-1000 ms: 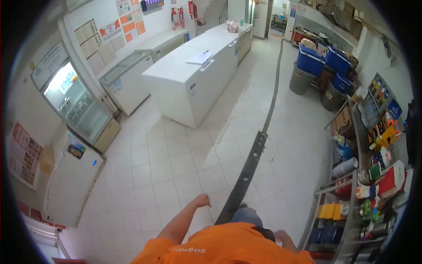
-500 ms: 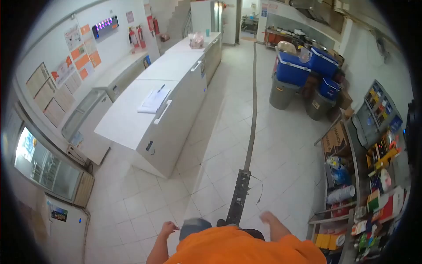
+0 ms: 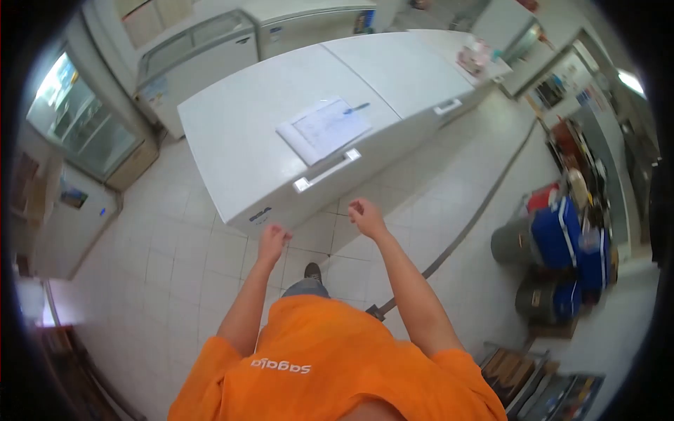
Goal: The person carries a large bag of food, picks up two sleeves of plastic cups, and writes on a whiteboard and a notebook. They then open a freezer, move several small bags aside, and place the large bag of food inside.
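Note:
My left hand (image 3: 274,242) hangs in the air before the front corner of a white chest freezer (image 3: 232,154), fingers loosely bent and slightly blurred, with nothing visible in it. To its right, my right hand (image 3: 365,216) is raised below the freezer's near handle (image 3: 327,171), its fingers half curled and a little apart, also holding nothing that I can see. Neither hand appears to touch the freezer. On the lid lies an open notebook (image 3: 324,130) with written pages, and a blue pen (image 3: 357,109) rests across its upper right part.
A long dark floor strip (image 3: 484,203) runs along the tiles at right. Blue coolers (image 3: 554,231) sit with grey bins (image 3: 511,242) beyond it. A glass-door fridge (image 3: 91,126) stands at left, a pink-and-white bag (image 3: 474,56) on the far counter, and a shelf (image 3: 509,372) at lower right.
The view has turned left and down, and the freezer is nearer. Both my hands have come up from beside my body to in front of it, toward the freezer.

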`<state>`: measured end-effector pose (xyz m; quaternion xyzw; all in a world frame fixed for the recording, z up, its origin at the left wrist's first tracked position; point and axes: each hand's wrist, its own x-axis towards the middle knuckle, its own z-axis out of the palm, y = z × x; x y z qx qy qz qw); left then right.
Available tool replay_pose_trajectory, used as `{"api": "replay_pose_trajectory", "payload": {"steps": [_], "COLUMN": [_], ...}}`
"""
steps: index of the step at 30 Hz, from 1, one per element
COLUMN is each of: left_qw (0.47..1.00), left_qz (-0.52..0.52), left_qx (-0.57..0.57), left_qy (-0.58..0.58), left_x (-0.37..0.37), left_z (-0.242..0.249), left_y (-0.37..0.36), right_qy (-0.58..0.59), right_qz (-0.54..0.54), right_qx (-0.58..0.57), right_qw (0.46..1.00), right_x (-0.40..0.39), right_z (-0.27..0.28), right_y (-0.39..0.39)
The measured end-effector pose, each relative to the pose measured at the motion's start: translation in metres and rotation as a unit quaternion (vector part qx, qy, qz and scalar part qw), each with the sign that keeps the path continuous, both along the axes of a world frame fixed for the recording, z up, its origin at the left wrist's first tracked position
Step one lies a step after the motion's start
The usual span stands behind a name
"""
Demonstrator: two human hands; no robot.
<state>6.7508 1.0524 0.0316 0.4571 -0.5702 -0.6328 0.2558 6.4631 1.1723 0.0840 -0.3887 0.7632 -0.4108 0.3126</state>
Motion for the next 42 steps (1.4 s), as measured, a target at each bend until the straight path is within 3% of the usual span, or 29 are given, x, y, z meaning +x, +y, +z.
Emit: {"api": "replay_pose_trajectory", "payload": {"steps": [1,3,4,6,7,9,10,11,13,17,19,20,21,22,24,26,31,33,35,37,38,39,40,41,42], "left_qw": [0.999,0.988,0.987,0.943,0.953,0.952,0.953,0.947,0.868,0.893,0.921,0.918,0.926,0.929,0.927,0.920,0.895,0.881,0.864,0.831,0.824,0.817,0.799,0.805,0.813], "left_qz": [0.011,0.040,0.053,0.117,0.150,0.190,0.217,0.234,0.273,0.301,0.347,0.352,0.359,0.363,0.366,0.377,0.427,0.463,0.494,0.473,0.484,0.422,0.352,0.320,0.283], "left_qx": [-0.028,-0.124,-0.124,-0.241,-0.168,-0.131,-0.097,-0.092,-0.211,-0.098,-0.088,-0.083,-0.078,-0.075,-0.079,-0.082,-0.087,-0.091,-0.093,-0.239,-0.244,-0.282,-0.309,-0.308,-0.310], "left_qy": [0.018,-0.077,-0.086,-0.198,-0.204,-0.201,-0.189,-0.201,-0.358,-0.319,-0.154,-0.160,-0.088,-0.014,0.024,0.064,0.094,0.045,-0.011,-0.167,-0.167,-0.275,-0.378,-0.392,-0.404], "left_x": [-0.033,-0.085,-0.107,-0.151,-0.173,-0.212,-0.231,-0.246,-0.272,-0.314,-0.352,-0.376,-0.406,-0.430,-0.468,-0.491,-0.493,-0.485,-0.488,-0.507,-0.520,-0.538,-0.559,-0.586,-0.616], "left_z": [0.005,0.001,0.007,0.016,0.024,0.036,0.030,0.027,0.024,0.040,0.060,0.071,0.091,0.112,0.134,0.154,0.188,0.207,0.229,0.261,0.268,0.271,0.269,0.261,0.254], "left_y": [-0.018,-0.059,-0.074,-0.102,-0.115,-0.134,-0.146,-0.148,-0.153,-0.158,-0.147,-0.143,-0.140,-0.141,-0.142,-0.141,-0.128,-0.114,-0.098,-0.089,-0.089,-0.090,-0.091,-0.098,-0.109], "right_qy": [-0.005,0.103,0.094,0.224,0.216,0.383,0.375,0.442,0.523,0.345,0.067,0.061,0.026,-0.007,-0.034,-0.276,-0.367,-0.395,-0.203,-0.181,-0.154,-0.149,-0.248,-0.345,-0.341], "right_qz": [0.020,-0.004,0.010,-0.033,-0.019,0.021,0.041,0.084,0.177,0.321,0.187,0.193,0.201,0.206,0.231,0.277,0.343,0.364,0.454,0.459,0.453,0.464,0.478,0.481,0.478], "right_qx": [0.005,-0.050,-0.052,-0.058,-0.060,-0.048,-0.053,-0.079,-0.149,-0.128,-0.104,-0.099,-0.036,0.025,-0.022,0.060,0.126,0.128,0.046,0.009,-0.023,-0.027,0.001,0.031,0.030], "right_qw": [1.000,0.993,0.994,0.972,0.974,0.922,0.925,0.889,0.820,0.873,0.975,0.974,0.979,0.978,0.972,0.918,0.855,0.834,0.867,0.869,0.878,0.873,0.843,0.806,0.809], "right_x": [-0.020,-0.067,-0.093,-0.149,-0.176,-0.227,-0.246,-0.265,-0.304,-0.386,-0.420,-0.442,-0.469,-0.489,-0.517,-0.532,-0.530,-0.521,-0.511,-0.509,-0.511,-0.513,-0.516,-0.521,-0.525], "right_z": [0.004,0.008,0.007,0.001,-0.002,-0.009,-0.009,-0.007,-0.012,-0.027,-0.019,-0.014,-0.009,-0.006,-0.008,0.016,0.039,0.061,0.076,0.084,0.089,0.098,0.108,0.112,0.104], "right_y": [-0.024,-0.070,-0.094,-0.143,-0.167,-0.213,-0.239,-0.255,-0.286,-0.330,-0.322,-0.320,-0.317,-0.314,-0.310,-0.317,-0.344,-0.351,-0.355,-0.353,-0.352,-0.350,-0.344,-0.338,-0.335]}}
